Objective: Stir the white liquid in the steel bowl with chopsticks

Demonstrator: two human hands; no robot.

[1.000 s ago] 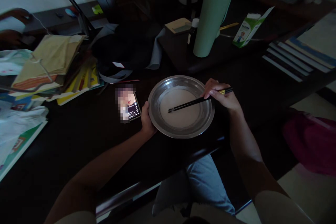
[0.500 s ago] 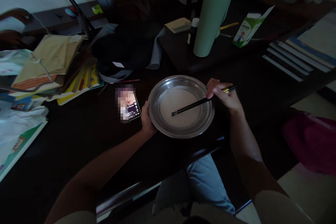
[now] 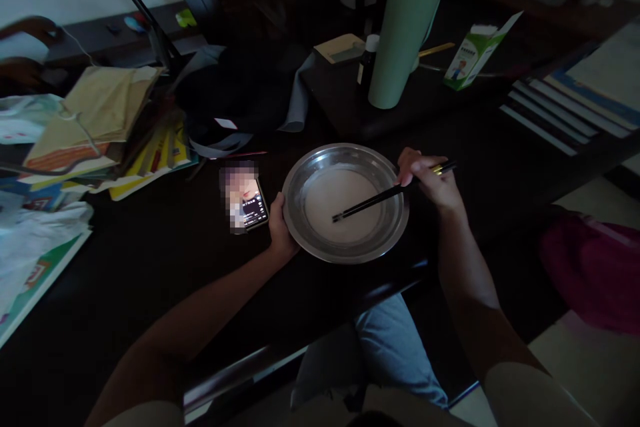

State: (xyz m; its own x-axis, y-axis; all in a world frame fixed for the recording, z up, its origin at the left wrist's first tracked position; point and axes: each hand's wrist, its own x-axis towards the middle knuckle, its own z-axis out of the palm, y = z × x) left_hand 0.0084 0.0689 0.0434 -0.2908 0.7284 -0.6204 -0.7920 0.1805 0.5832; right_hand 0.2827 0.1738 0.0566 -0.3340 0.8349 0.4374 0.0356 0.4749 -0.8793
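A round metal basin (image 3: 299,230) stands near the front edge of the dark table, with a whitish liquid or batter (image 3: 345,197) in its bottom. My left hand (image 3: 281,227) grips the basin's left rim, thumb on the near side of the edge and the other fingers hidden below. In my right hand (image 3: 429,177) is a pair of black chopsticks (image 3: 373,201) with gold bands, the fingers closed around their upper part. The chopsticks slant down to the left over the basin's right rim. Their tips are at the whitish surface; whether they dip in, I cannot tell.
Left of the basin lies a lit phone (image 3: 255,203). A dark bag (image 3: 240,93), papers and books (image 3: 90,107) crowd the left side. Behind stand a tall green flask (image 3: 407,27), a small dark bottle (image 3: 367,63) and a green-white box (image 3: 473,57). Books (image 3: 565,110) are stacked at right.
My right hand and the chopsticks have shifted slightly to the right, the tips sliding a little rightward across the basin. My left hand and the basin have stayed in place.
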